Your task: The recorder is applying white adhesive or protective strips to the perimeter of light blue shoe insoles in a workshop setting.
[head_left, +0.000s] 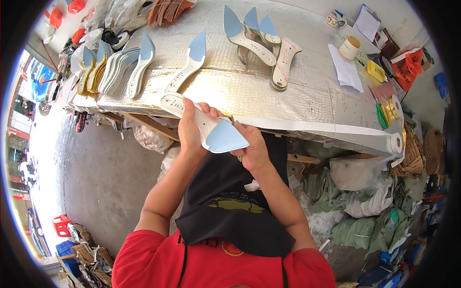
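Gripping the white insole (204,126) at frame centre, your left hand (191,132) wraps its shank; its long axis runs from upper left down to the pale blue toe at your right hand (253,146), fingers curled, pinching beneath that tip. A white paper sheet (346,68) and a yellow box (376,71) lie upper right.

Insole (204,126) held before the table (297,96); more insoles (120,67) lie behind on it

Both hands — left (190,128), right (253,148) — hold white-blue insole (211,130).
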Tool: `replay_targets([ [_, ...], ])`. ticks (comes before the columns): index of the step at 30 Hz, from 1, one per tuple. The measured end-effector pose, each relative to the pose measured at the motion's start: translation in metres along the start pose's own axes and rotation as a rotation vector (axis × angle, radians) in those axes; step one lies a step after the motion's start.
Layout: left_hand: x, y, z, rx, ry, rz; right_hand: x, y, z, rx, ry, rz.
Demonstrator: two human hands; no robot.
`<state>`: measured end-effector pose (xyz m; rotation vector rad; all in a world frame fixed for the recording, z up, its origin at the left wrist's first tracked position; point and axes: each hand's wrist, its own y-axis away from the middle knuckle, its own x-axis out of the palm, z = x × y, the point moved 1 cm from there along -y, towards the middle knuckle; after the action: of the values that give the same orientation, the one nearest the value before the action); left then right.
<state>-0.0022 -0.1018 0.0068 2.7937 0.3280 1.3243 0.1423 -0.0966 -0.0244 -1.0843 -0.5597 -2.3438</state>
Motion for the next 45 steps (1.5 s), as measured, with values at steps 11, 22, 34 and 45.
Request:
replay_targets([
  [11, 0.015, 0.022, -0.002, 0.259, -0.651, 0.364, -0.01, 0.004, 0.034, -0.023, 0.693, -0.083],
  [22, 0.001, 0.024, 0.018, 0.355, -0.833, 0.471, -0.024, 0.027, 0.005, -0.095, 1.061, -0.123],
  [34, -0.003, 0.043, 0.03, -0.102, -0.76, 0.376, -0.014, 0.03, 0.034, -0.315, 0.802, -0.142],
  [45, 0.011, 0.032, 0.022, 0.094, -0.804, -0.019, -0.026, 0.069, -0.051, -0.124, 1.035, -0.193],
])
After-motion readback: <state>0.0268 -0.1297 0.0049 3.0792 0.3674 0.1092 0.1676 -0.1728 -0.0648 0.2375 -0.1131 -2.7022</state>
